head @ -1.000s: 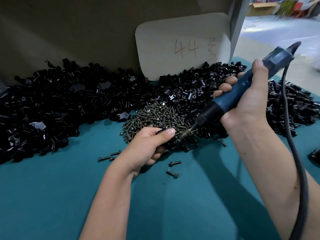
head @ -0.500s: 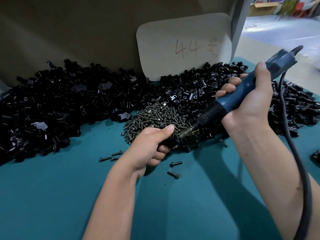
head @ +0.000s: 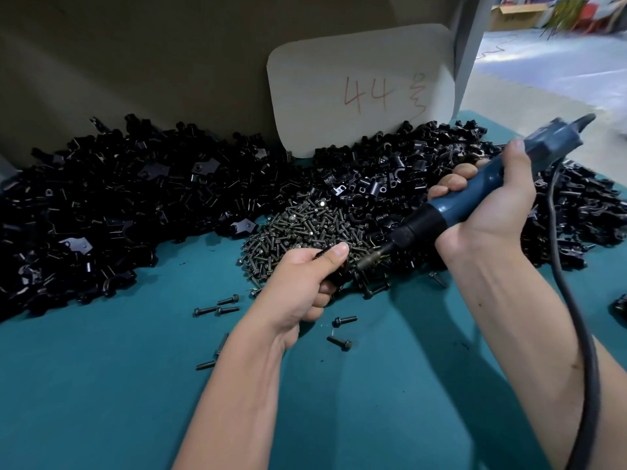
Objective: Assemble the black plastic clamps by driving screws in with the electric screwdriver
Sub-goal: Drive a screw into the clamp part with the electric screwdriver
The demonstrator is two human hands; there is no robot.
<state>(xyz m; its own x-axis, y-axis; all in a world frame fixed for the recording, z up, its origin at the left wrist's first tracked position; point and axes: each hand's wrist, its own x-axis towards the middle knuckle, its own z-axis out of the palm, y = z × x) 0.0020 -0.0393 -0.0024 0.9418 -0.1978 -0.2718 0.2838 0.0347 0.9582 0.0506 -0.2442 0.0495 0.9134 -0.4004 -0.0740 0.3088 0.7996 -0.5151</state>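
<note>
Teal table (head: 101,385), both hands clenched.

Two bare forearms enter from bottom edge, over teal table (head: 101,385). No sleeves, gloves, watch or rings visible. Left hand (head: 305,283): short trimmed thumbnail, knuckles toward camera. Right hand (head: 488,212): short nails, thumbnail visible. Right forearm: small dark mole on inner side, second small mark nearer elbow. Tendon lines visible at right wrist.
</note>
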